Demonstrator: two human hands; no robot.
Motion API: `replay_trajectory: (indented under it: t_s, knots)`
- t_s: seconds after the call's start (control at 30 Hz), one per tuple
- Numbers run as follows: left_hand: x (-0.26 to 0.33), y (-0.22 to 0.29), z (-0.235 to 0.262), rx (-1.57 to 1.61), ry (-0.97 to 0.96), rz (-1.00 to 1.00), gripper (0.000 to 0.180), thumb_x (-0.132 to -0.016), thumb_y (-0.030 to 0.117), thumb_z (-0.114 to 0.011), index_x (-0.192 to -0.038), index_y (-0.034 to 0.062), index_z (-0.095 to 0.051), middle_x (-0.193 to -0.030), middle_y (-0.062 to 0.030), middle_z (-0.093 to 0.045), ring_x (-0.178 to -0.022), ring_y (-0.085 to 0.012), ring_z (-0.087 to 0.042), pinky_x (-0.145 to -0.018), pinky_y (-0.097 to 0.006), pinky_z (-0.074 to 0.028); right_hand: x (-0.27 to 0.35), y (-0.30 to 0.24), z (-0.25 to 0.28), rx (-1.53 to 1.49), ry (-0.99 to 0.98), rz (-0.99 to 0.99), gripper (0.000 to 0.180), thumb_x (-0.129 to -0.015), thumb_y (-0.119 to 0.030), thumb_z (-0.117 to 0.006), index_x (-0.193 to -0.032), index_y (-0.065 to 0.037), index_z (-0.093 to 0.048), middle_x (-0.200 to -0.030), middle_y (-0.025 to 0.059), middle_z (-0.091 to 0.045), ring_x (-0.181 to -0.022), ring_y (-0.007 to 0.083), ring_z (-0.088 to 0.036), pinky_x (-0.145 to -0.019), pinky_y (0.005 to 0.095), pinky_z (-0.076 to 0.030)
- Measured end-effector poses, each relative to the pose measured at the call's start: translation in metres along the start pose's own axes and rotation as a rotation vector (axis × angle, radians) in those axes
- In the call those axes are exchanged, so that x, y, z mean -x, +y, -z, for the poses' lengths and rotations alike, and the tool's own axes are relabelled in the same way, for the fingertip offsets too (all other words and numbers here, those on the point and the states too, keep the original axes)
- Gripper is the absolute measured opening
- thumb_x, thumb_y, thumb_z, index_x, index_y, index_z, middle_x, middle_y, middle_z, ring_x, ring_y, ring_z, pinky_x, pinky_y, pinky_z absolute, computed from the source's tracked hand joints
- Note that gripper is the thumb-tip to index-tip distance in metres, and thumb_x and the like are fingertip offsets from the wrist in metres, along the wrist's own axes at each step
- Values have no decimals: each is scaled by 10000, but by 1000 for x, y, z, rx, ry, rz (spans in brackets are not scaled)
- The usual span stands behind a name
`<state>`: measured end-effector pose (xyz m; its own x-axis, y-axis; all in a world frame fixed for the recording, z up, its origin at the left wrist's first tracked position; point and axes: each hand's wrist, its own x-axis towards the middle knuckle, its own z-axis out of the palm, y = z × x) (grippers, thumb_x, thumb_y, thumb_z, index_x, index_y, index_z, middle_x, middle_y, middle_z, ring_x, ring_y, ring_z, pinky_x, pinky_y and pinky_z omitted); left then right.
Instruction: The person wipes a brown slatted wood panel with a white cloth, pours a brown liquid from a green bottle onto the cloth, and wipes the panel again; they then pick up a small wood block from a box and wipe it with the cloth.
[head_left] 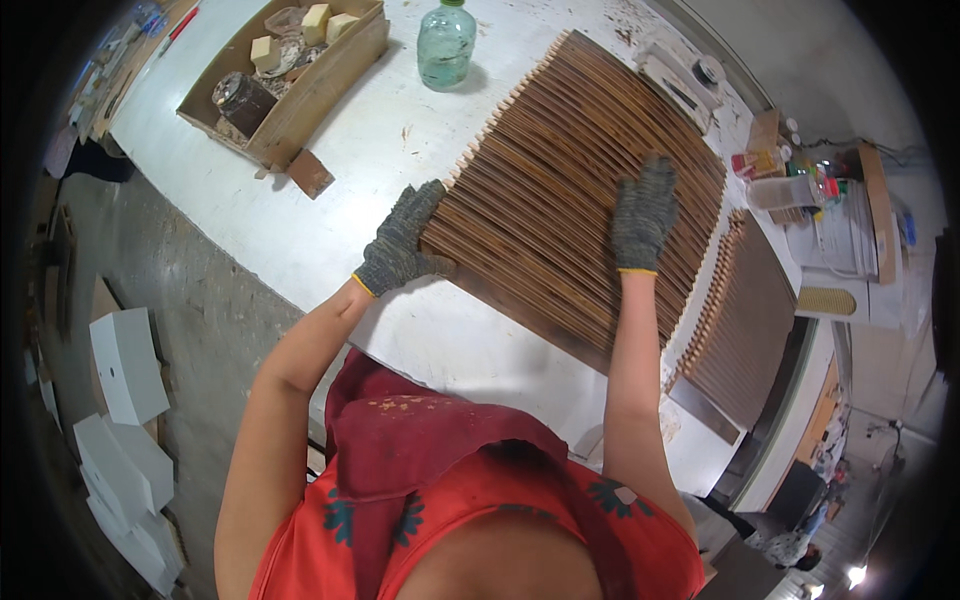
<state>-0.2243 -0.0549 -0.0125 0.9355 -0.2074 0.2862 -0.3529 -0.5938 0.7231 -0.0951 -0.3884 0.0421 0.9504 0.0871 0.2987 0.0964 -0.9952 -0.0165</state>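
Observation:
A brown slatted wooden panel [570, 170] lies flat on the white worktable [350, 210]. My left hand [402, 240], in a grey knit glove, grips the panel's left edge near its lower corner. On top of the slats, right of the middle, rests my right hand [643, 212], also gloved, palm down with its fingers spread. Both forearms come up from the lower edge over a red apron.
A second slatted panel [745, 320] lies to the right. Behind the first panel stand a green glass jar [446, 45] and a cardboard box [290, 70] holding foam blocks and a dark tin. Bottles and clutter sit at the far right [790, 180]. White boards [125, 365] lean on the floor at left.

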Motion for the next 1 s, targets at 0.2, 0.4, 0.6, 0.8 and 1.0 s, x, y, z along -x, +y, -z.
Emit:
replay_trajectory:
  t_s: [0.2,0.4,0.6,0.8,1.0]
  knots:
    - [13,5,9,-43,-77,101,1073,-645,487,-816,-1488,102,-275,-1532,-151,-278,-1425,-368,-206,-1187,-447,-170,-7,3,-46,4,-100,34,644,-968,-442,-421,-1487,-88,-282,-1516,183,-307,-1409,337,-269,-1103,579,-212]
    - [21,-4,2,554,187,243,995,-666,260,-868,-1467,62,-311,-1490,-126,-369,-1352,-305,-377,-1106,-418,-359,13,0,-12,-445,148,94,476,-980,-246,-477,-1383,6,-438,-1450,220,-401,-1358,358,-357,-1124,454,-280]
    - [37,-25,74,127,988,591,896,-683,178,-860,-1404,-4,-360,-1388,-223,-410,-1280,-330,-430,-1052,-410,-427,137,-42,68,-611,206,168,386,-969,-114,-493,-1329,27,-501,-1374,189,-505,-1277,350,-471,-1088,425,-363]
    - [15,-50,97,-267,759,819,1168,-446,535,-886,-1338,-52,-411,-1182,-228,-549,-1137,-368,-521,-959,-427,-434,209,-73,49,-1079,-5,-218,376,-931,-55,-530,-1298,25,-535,-1323,161,-555,-1224,299,-519,-1056,387,-391]
    - [21,-76,74,-435,888,829,1017,-496,417,-901,-1294,-33,-459,-1043,-198,-615,-977,-341,-594,-874,-430,-477,219,-103,52,-869,-144,-48,373,-907,-40,-555,-1278,0,-557,-1288,137,-582,-1197,251,-534,-1037,361,-401]
